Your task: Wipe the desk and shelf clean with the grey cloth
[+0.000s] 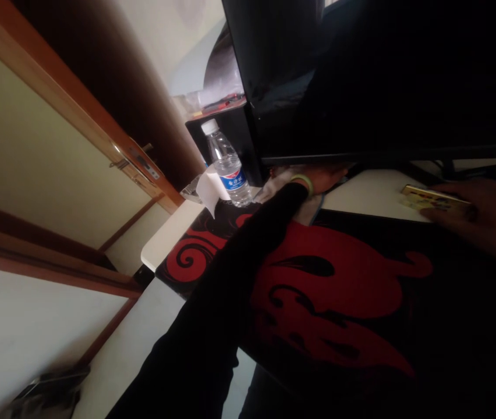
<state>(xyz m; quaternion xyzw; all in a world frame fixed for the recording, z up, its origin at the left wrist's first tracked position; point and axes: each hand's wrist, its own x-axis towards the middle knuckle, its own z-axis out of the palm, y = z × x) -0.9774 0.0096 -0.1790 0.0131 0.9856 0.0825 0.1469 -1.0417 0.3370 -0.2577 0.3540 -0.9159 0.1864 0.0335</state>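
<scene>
My left hand (pixel 324 176), with a pale green band at the wrist, reaches in under the lower edge of the monitor (pixel 370 81). A greyish-white cloth (pixel 307 214) bunches beneath that hand and wrist; the hand is closed on it, its fingertips lost in shadow. At the right edge, my right hand (pixel 488 212) grips a thin, flat, gold-yellow thing with dark markings (pixel 438 199). It is held over the pale strip of desk in front of the monitor, and blur hides what kind of thing it is.
A water bottle (pixel 231 174) stands left of the cloth, beside a white paper (pixel 211 189) and a clear glass dish (pixel 191 189). Behind is a black box (pixel 234 137). A red-and-black desk mat (pixel 330 267) covers the desk's front. An open wooden door (pixel 68 110) lies left.
</scene>
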